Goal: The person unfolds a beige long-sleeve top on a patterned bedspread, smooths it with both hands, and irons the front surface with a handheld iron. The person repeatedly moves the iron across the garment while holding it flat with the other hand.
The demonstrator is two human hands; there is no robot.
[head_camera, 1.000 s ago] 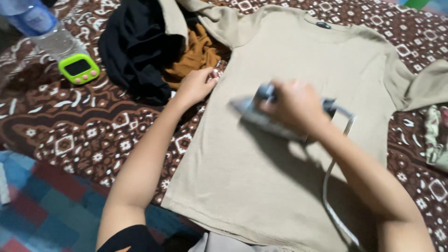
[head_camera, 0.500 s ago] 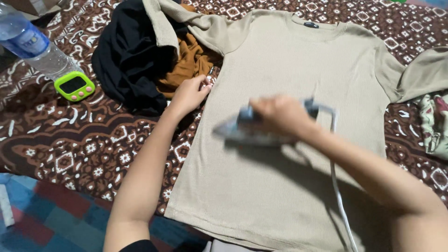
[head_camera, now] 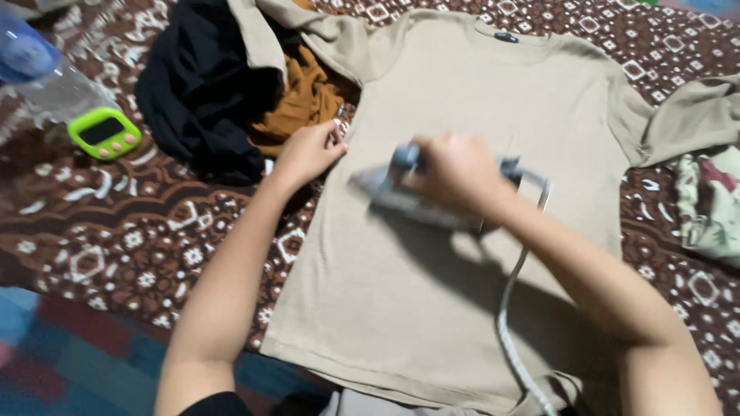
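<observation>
A beige ribbed shirt [head_camera: 478, 92] lies flat on a brown patterned cloth [head_camera: 139, 231]. My right hand [head_camera: 455, 171] grips the handle of a grey clothes iron [head_camera: 385, 189] that rests on the shirt's middle, nose pointing left. Its white cord [head_camera: 512, 308] trails down toward me. My left hand [head_camera: 308, 152] presses the shirt's left edge just below the sleeve, fingers curled on the fabric.
A black garment [head_camera: 200, 100] and an orange-brown one [head_camera: 304, 100] are piled at upper left. A green digital timer [head_camera: 104, 132] and a plastic water bottle [head_camera: 35, 69] lie at far left. A floral cloth [head_camera: 713, 204] sits at right. Blue-red mat [head_camera: 54, 362] at lower left.
The iron slid left over the shirt and then stayed near the left-middle; the view shifted slightly. My left hand kept its hold on the shirt's edge.
</observation>
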